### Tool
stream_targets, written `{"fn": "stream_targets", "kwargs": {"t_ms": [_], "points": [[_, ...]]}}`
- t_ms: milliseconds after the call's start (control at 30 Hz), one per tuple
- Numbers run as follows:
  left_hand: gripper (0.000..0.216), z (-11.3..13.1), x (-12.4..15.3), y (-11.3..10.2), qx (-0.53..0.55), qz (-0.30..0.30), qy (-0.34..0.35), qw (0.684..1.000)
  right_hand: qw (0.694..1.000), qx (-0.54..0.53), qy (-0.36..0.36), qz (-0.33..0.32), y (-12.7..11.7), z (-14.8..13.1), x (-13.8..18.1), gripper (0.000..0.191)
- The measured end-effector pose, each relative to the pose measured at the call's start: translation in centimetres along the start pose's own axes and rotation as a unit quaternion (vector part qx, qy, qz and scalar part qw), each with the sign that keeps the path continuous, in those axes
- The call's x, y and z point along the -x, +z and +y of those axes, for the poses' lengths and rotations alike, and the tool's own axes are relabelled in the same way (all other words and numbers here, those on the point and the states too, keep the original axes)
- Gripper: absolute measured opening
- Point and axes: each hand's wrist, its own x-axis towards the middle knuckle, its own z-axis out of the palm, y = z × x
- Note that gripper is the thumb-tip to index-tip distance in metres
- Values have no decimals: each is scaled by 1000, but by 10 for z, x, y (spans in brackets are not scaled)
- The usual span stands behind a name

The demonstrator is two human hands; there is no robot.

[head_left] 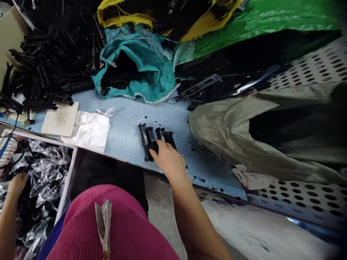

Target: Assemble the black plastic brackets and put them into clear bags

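My right hand (170, 159) is closed round a slotted black plastic part (164, 135) on the blue speckled tabletop, its thumb reaching toward a similar black part (148, 141) just to the left. Both parts lie side by side near the table's front edge. At the far left, my left hand (17, 182) is down among clear plastic bags (45, 180) with dark contents in a pale-rimmed box. Its fingers look curled, and what they hold is hidden.
A large heap of black parts (54, 61) covers the back left. Behind my right hand stands a teal woven sack (151, 68), with a grey-green sack (217, 122) to the right. Clear plastic bags (90, 130) and a stained card (61, 119) lie on the table.
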Motion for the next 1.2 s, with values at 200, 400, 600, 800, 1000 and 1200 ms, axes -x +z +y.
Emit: {"fn": "stream_targets", "kwargs": {"t_ms": [200,400,600,800,1000,1200], "points": [[30,237,-15,3,140,129,355,915,988,-147,-50,-5,14,-23,-13,42],[8,340,-38,16,176,88,309,930,852,-519,-66,-29,32,-37,-17,37],[17,310,-69,9,431,-26,244,868,541,-806,-61,-234,21,-87,-24,27],[15,305,-51,5,377,71,298,874,429,-855,2,-292,30,-143,-47,12],[44,289,-57,-13,199,163,406,877,355,-859,0,-369,49,-106,-17,14],[62,286,-22,-11,279,127,479,823,313,-811,-30,-494,64,-114,-5,20]]}}
